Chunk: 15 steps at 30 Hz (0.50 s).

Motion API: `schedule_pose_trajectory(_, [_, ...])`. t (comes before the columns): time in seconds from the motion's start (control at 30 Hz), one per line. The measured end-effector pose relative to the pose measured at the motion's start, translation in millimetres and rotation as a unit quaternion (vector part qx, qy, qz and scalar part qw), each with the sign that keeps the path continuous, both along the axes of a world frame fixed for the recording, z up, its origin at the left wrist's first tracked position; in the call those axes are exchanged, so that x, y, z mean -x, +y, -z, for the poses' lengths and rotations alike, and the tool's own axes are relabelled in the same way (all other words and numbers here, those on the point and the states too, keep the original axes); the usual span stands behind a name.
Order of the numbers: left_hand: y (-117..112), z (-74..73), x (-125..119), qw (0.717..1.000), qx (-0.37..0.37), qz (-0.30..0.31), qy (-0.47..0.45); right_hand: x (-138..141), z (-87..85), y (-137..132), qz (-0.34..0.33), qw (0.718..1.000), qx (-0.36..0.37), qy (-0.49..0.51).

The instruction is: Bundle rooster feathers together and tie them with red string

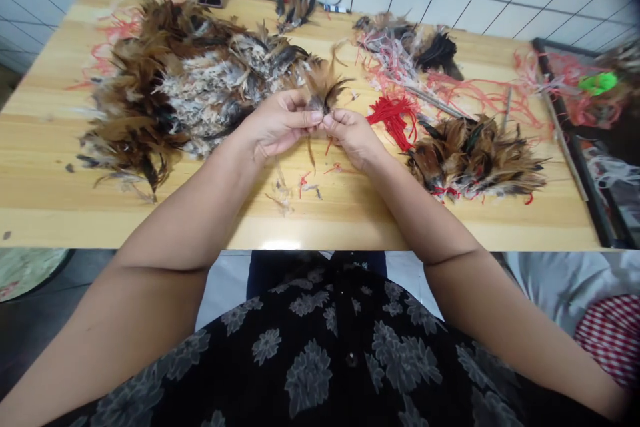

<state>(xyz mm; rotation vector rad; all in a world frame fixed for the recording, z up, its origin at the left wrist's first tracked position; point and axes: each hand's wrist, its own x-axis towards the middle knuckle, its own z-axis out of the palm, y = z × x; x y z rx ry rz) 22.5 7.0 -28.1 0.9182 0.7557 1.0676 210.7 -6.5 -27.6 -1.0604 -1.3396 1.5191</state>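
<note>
So, small feather bunch is up near mid-table, base pinched between left hand thumb and fingers from 8 o'clock, with right hand thumb and fingertip closed together at the same base from 5; a red strand shows below the right fingers, can't tell if it's gripped. I'd keep the left pinch low and steady so the quill ends stay lined up, leaving fine work to the right fingertips without crushing the plumes. Around the bunch: big feather pile at 9, red string bundle at 4, second feather heap farther out on that bearing, loose scraps just past 6.
</note>
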Motion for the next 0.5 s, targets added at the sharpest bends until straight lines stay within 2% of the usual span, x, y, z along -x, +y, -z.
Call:
schedule_pose_trajectory(0.17, [2, -4.1, 1, 1.0, -0.012, -0.006, -0.024, 1, -13.4, -3, 0.043, 0.998, 0.045, 0.0])
schedule_pose_trajectory(0.33, [3, 3.2, -6, 0.998, -0.047, -0.032, 0.005, 8, -17.5, -7, 0.049, 0.997, 0.061, -0.01])
schedule_pose_trajectory(0.43, [6, 9.4, -6, 0.996, -0.07, -0.05, 0.039, 10, -13.5, -3, 0.044, 0.997, 0.049, -0.036])
schedule_pose_trajectory(0.5, [11, 12.9, 1, 0.99, -0.094, -0.083, 0.067, 8, -9.1, 4, 0.024, 0.997, 0.009, -0.071])
